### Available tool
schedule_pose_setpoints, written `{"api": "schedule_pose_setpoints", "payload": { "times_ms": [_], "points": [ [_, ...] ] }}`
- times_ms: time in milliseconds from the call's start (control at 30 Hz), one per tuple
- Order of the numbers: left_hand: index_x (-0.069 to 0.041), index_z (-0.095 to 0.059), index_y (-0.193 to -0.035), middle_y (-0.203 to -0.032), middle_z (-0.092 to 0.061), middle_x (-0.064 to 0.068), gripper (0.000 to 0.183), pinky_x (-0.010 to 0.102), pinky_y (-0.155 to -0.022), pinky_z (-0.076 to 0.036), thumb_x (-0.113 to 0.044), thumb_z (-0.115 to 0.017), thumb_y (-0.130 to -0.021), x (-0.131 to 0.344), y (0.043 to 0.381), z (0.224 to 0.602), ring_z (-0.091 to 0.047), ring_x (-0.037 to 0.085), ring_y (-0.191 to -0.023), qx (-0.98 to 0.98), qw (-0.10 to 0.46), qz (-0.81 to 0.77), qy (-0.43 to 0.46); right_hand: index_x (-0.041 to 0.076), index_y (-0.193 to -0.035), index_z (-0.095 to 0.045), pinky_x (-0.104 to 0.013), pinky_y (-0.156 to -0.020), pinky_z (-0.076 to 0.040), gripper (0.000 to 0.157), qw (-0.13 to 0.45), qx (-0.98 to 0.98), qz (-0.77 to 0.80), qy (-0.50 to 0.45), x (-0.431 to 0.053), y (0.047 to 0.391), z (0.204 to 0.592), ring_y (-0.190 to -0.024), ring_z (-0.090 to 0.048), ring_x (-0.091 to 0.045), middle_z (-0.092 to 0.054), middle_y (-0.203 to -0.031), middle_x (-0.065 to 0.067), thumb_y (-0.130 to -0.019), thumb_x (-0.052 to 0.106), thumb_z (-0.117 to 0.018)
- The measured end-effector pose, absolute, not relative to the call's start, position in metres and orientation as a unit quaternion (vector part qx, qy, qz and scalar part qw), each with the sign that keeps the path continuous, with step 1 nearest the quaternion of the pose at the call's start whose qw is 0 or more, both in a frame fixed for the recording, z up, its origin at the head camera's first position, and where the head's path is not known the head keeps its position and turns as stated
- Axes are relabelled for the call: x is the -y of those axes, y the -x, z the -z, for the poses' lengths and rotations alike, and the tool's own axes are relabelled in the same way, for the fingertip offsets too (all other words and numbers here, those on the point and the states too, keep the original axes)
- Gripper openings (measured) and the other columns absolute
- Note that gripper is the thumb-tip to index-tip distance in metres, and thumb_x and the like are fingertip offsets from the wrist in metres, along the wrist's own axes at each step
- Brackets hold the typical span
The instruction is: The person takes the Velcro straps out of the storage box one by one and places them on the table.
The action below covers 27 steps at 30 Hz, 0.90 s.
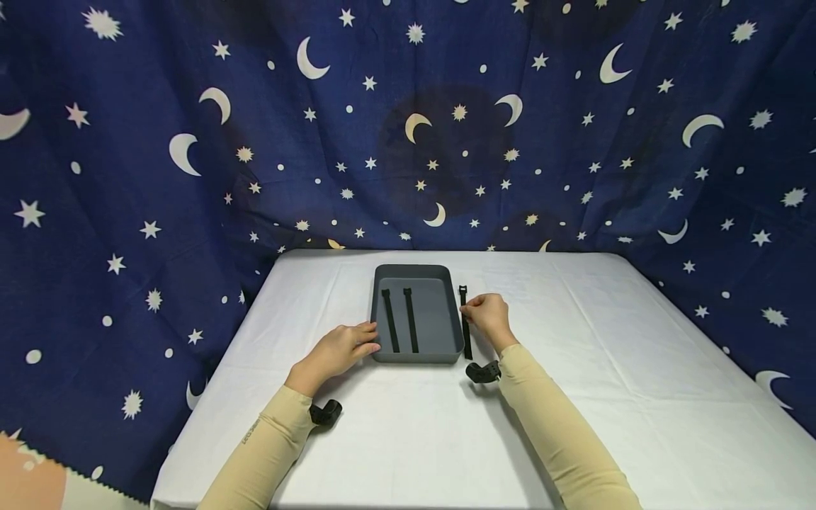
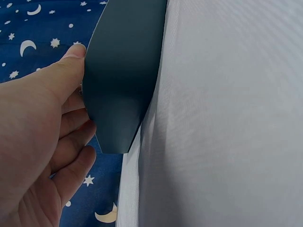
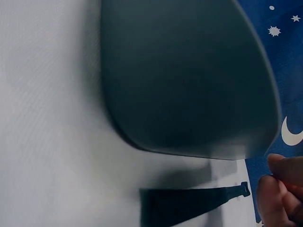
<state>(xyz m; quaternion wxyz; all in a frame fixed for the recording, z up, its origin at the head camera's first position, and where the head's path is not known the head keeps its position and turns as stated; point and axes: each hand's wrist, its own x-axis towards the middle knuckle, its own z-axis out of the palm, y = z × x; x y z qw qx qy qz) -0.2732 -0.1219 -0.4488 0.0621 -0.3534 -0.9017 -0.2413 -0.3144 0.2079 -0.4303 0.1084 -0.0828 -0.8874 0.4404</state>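
My left hand (image 1: 338,350) rests at the left side of a grey tray (image 1: 413,357), fingers fairly straight. In the left wrist view the thumb tip touches the tray's rim, the other fingertips beside its wall. Two black cable straps (image 1: 389,322) lie lengthwise inside the tray, side by side, heads toward the far end. A third black cable strap (image 1: 467,340) is on the cloth just right of the tray. Over it is my right hand (image 1: 489,316), thumb and forefinger close together; in the right wrist view these fingertips are above the strap, with nothing visible between them.
A white cloth (image 1: 637,340) covers the table. Behind and to both sides hangs a dark blue curtain (image 1: 357,142) with moons and stars. Each wrist carries a small black device, the left one (image 1: 326,413) close over the cloth.
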Motion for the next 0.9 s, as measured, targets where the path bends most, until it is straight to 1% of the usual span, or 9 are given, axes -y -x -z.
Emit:
{"api": "schedule_pose_setpoints", "payload": {
  "times_ms": [167, 500, 767, 900],
  "points": [
    [0.003, -0.066, -0.128, -0.142, -0.057, 0.019, 0.043, 0.046, -0.111, -0.046, -0.03, -0.061, -0.1, 0.122, 0.273, 0.448, -0.054, 0.034, -0.134, 0.902, 0.062, 0.242, 0.353, -0.002, -0.085, -0.077, -0.017, -0.051, -0.046, 0.014, 0.111, 0.889, -0.438, 0.081, -0.207, 0.314, 0.429, -0.054, -0.061, -0.005, -0.075, -0.073, -0.011, -0.088, 0.012, -0.076],
    [0.004, -0.066, -0.128, -0.143, -0.057, 0.02, 0.043, 0.047, -0.112, -0.045, -0.029, -0.061, -0.101, 0.122, 0.27, 0.446, -0.053, 0.035, -0.135, 0.901, 0.056, 0.249, 0.352, -0.002, -0.088, -0.077, -0.016, -0.055, -0.047, 0.015, 0.118, 0.89, -0.435, 0.072, -0.204, 0.314, 0.427, -0.057, -0.063, -0.003, -0.076, -0.078, -0.012, -0.089, 0.012, -0.076],
    [0.004, -0.066, -0.129, -0.143, -0.056, 0.02, 0.044, 0.046, -0.112, -0.045, -0.03, -0.061, -0.101, 0.122, 0.272, 0.446, -0.053, 0.035, -0.135, 0.9, 0.054, 0.25, 0.352, -0.002, -0.087, -0.077, -0.015, -0.056, -0.05, 0.014, 0.126, 0.885, -0.444, 0.064, -0.2, 0.314, 0.424, -0.058, -0.065, -0.003, -0.077, -0.081, -0.014, -0.087, 0.012, -0.077],
    [0.003, -0.066, -0.129, -0.143, -0.056, 0.02, 0.044, 0.046, -0.111, -0.046, -0.03, -0.061, -0.1, 0.122, 0.272, 0.447, -0.053, 0.035, -0.135, 0.9, 0.056, 0.247, 0.354, -0.003, -0.087, -0.076, -0.017, -0.058, -0.053, 0.014, 0.127, 0.879, -0.454, 0.064, -0.196, 0.313, 0.423, -0.059, -0.067, -0.006, -0.077, -0.086, -0.018, -0.087, 0.01, -0.077]
  ]
}}
